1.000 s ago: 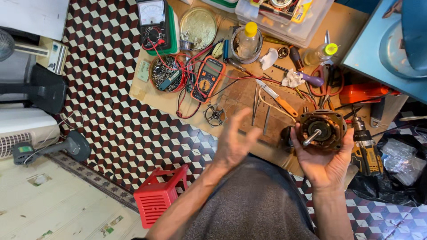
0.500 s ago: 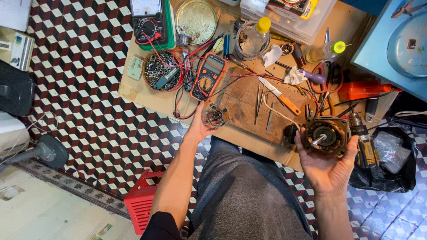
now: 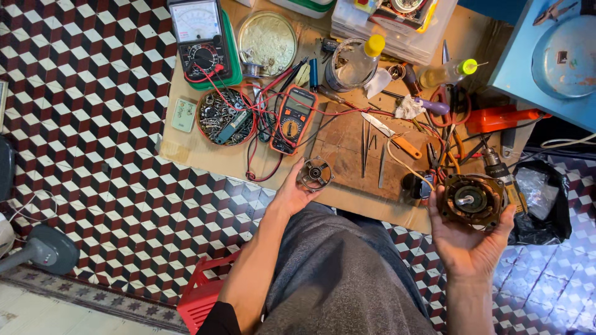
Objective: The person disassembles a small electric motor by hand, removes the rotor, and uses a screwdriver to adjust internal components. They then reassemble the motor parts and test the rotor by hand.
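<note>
Motor body (image 3: pixel 470 200) cupped in right hand (image 3: pixel 467 239), fingers wrapped under; likely heavy, rigid; grip casing, not shaft; left hand (image 3: pixel 292 193) fingers pinching light end cap (image 3: pixel 315 174) at 9 o'clock.

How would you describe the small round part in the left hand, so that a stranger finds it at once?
Start at the brown board lying on the checkered floor. At its near edge, just below the orange multimeter, the left hand holds a small round metal cover. Unlike the larger motor body in the right hand, it is flat, grey and has openings.
</note>
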